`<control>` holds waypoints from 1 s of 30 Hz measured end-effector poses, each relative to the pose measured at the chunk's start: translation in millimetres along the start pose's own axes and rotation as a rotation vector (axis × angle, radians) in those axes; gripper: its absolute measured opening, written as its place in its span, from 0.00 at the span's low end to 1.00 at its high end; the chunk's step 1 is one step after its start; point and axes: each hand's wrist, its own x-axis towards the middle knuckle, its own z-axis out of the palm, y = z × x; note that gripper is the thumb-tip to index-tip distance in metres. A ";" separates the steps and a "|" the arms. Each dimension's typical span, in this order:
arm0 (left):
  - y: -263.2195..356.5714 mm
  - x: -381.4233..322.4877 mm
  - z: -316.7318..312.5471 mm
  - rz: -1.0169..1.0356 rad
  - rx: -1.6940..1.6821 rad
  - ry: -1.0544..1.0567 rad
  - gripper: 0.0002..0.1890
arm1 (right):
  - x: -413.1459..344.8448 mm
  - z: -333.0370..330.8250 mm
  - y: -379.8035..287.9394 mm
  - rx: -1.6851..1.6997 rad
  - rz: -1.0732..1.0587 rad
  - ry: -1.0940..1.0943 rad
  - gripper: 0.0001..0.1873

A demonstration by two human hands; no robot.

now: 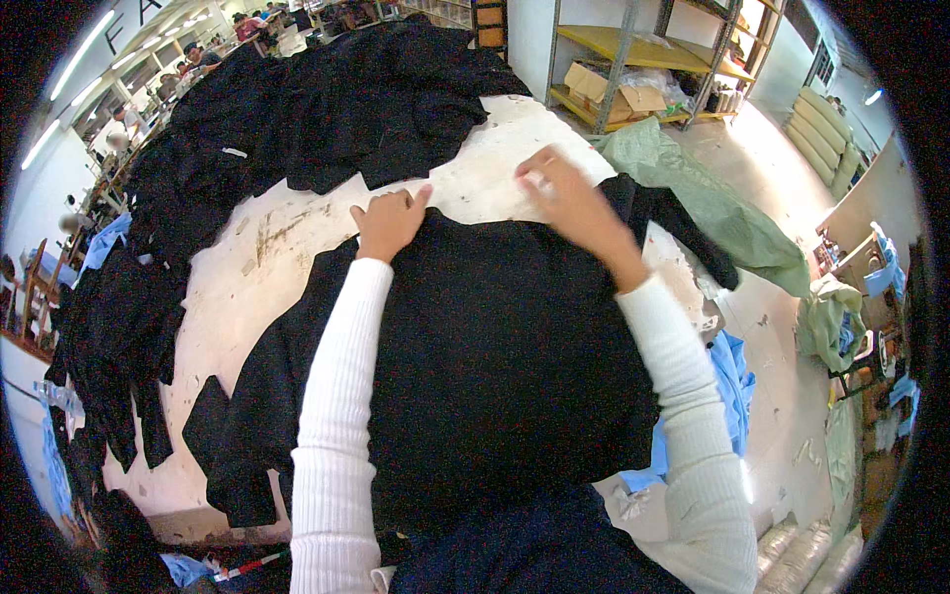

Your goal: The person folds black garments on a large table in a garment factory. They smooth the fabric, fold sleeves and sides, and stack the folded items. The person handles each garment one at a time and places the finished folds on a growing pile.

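A black garment (505, 341) lies spread on a worn white table (252, 252) in front of me. At its far left corner is my left hand (391, 223), thumb raised, fingers bent at the cloth's edge; whether it grips the cloth cannot be told. My right hand (557, 189), slightly blurred, hovers over the table just past the garment's far right edge, fingers curled; no held thing can be made out. A black sleeve-like piece stretches out right of my right wrist. Beyond both hands a large heap of black garments (319, 104) curves round the table's far and left sides.
A green woven sack (705, 208) lies at the right beside the table. Light blue cloth (731, 386) hangs near my right forearm. Metal shelving (623, 44) with a cardboard box (616, 93) stands at the back right. Several people sit at work benches in the far left background.
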 end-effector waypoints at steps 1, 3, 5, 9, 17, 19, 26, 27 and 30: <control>6.3 5.4 4.3 -0.021 0.066 -0.083 0.24 | -1.8 19.7 -4.5 -0.037 0.072 -0.063 0.12; 17.5 14.1 11.4 -0.055 0.199 -0.251 0.26 | -14.1 50.9 10.3 -0.052 0.101 -0.042 0.13; 17.7 16.2 19.7 -0.031 0.002 -0.162 0.21 | -30.8 63.2 25.2 0.001 0.156 -0.051 0.13; 9.5 9.5 26.8 -0.039 -0.304 -0.051 0.14 | -30.6 59.1 30.9 0.055 0.116 -0.081 0.12; 2.7 9.4 41.0 0.073 -0.283 0.264 0.10 | -21.0 41.1 16.3 0.337 0.323 -0.138 0.10; 6.2 4.7 38.2 0.056 -0.400 0.268 0.09 | -22.6 42.7 21.5 0.298 0.217 -0.045 0.11; 1.9 6.0 46.7 -0.026 -0.645 0.299 0.14 | -24.6 40.1 42.2 0.151 0.153 -0.072 0.08; 3.7 5.1 45.9 -0.035 -0.560 0.268 0.13 | -26.2 40.3 45.8 0.013 0.116 -0.079 0.08; 6.4 2.2 44.0 -0.059 -0.341 0.182 0.14 | -30.7 45.3 50.0 -0.119 0.088 -0.089 0.07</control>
